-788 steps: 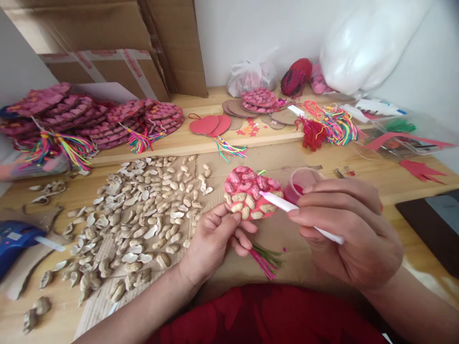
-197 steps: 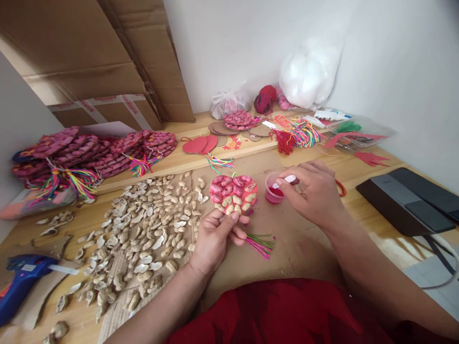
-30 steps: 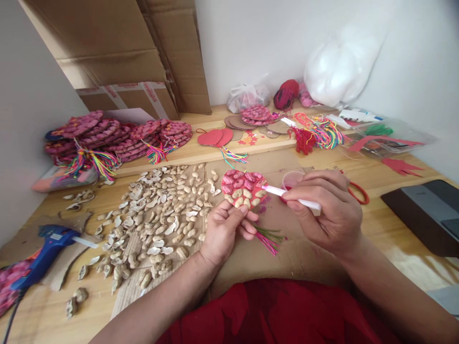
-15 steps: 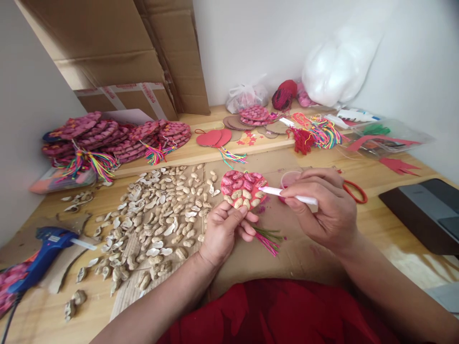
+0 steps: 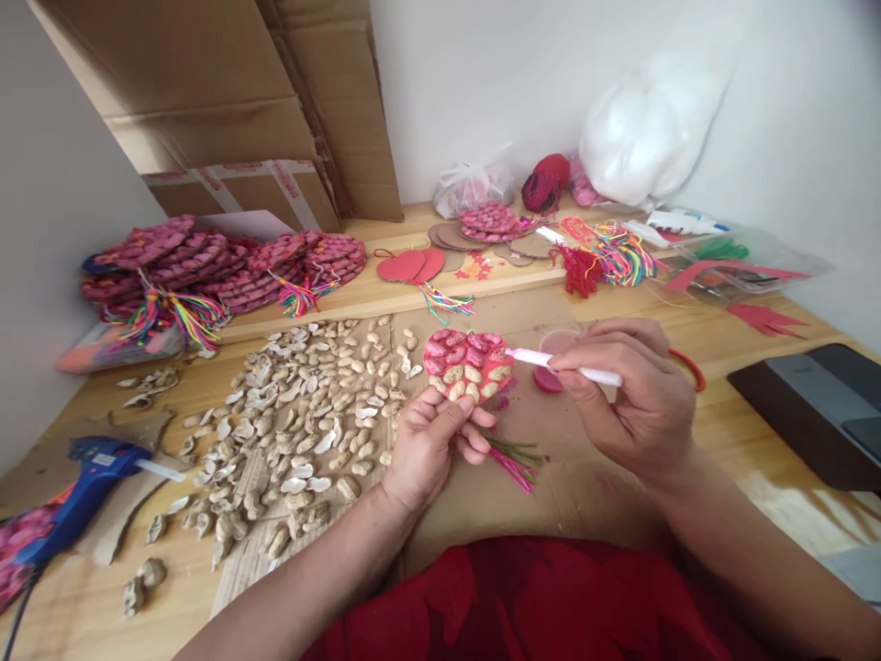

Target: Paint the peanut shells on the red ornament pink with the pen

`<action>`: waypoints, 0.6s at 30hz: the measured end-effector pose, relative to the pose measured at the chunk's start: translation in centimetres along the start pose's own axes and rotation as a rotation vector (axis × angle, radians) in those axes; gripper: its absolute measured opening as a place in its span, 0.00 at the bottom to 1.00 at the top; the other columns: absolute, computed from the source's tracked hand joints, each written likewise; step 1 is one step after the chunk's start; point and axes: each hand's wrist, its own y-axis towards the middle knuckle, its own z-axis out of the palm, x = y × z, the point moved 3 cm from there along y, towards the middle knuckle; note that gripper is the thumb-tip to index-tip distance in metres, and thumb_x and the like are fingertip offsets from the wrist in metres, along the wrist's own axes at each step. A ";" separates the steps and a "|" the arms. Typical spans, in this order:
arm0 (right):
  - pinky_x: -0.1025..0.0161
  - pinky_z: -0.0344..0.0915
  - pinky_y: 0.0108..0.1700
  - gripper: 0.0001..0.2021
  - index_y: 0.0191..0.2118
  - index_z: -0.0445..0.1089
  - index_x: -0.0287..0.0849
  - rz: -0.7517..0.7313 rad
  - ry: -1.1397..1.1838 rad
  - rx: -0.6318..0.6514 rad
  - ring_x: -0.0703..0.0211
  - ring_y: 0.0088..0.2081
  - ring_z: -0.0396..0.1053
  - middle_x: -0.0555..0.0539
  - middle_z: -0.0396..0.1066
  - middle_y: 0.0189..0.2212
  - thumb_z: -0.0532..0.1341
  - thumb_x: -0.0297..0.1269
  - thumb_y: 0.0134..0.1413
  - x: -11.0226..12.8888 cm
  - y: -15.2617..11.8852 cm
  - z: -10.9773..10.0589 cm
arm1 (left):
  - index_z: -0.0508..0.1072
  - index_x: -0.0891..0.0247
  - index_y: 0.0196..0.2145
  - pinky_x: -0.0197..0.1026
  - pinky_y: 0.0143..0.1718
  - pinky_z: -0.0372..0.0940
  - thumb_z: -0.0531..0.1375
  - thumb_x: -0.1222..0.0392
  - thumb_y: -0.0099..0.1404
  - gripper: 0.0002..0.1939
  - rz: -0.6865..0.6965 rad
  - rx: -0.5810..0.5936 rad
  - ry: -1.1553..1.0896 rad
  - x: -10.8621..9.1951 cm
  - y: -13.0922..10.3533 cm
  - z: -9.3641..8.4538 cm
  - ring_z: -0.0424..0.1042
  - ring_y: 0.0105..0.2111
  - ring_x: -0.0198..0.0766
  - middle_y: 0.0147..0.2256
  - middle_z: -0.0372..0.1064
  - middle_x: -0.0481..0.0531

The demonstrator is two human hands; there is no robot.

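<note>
My left hand pinches the lower edge of a red disc with peanut shells glued on it. The upper shells are painted pink, while the lower ones are still bare tan. Pink and green tassel strands hang out below my fingers. Between thumb and fingers of my right hand is a slim white paintbrush, its tip at the disc's upper right edge. Behind that hand stands a small clear cup of pink paint, partly hidden.
Loose peanut shells cover the cardboard on the left, with a blue glue gun beyond them. Along the raised back ledge lie stacked pink shell discs, red discs and colourful tassels. A dark device lies at the right.
My right hand has shifted slightly right and up with the paintbrush, its tip moving from the inner shells to the disc's edge. My left hand and the disc stay nearly still.
</note>
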 end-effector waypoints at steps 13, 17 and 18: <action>0.52 0.66 0.51 0.09 0.40 0.73 0.48 0.032 0.017 -0.017 0.55 0.41 0.72 0.50 0.77 0.33 0.65 0.28 0.56 0.0 0.0 0.0 | 0.72 0.67 0.33 0.29 0.15 0.69 0.71 0.57 0.59 0.14 0.004 0.023 -0.028 0.1 0.1 0.0 0.75 0.17 0.32 0.28 0.81 0.54; 0.52 0.66 0.51 0.08 0.40 0.73 0.48 0.035 0.067 -0.004 0.56 0.42 0.72 0.50 0.77 0.32 0.65 0.28 0.56 -0.1 0.1 0.1 | 0.72 0.67 0.34 0.29 0.15 0.69 0.71 0.58 0.59 0.14 0.005 0.025 -0.021 0.2 0.0 -0.1 0.75 0.17 0.32 0.29 0.81 0.54; 0.52 0.66 0.51 0.08 0.40 0.73 0.48 0.040 0.066 -0.003 0.55 0.42 0.72 0.50 0.77 0.32 0.65 0.27 0.56 -0.2 0.1 0.1 | 0.72 0.67 0.34 0.29 0.15 0.69 0.71 0.58 0.60 0.14 0.006 0.026 -0.019 0.2 0.0 -0.1 0.75 0.17 0.32 0.29 0.81 0.54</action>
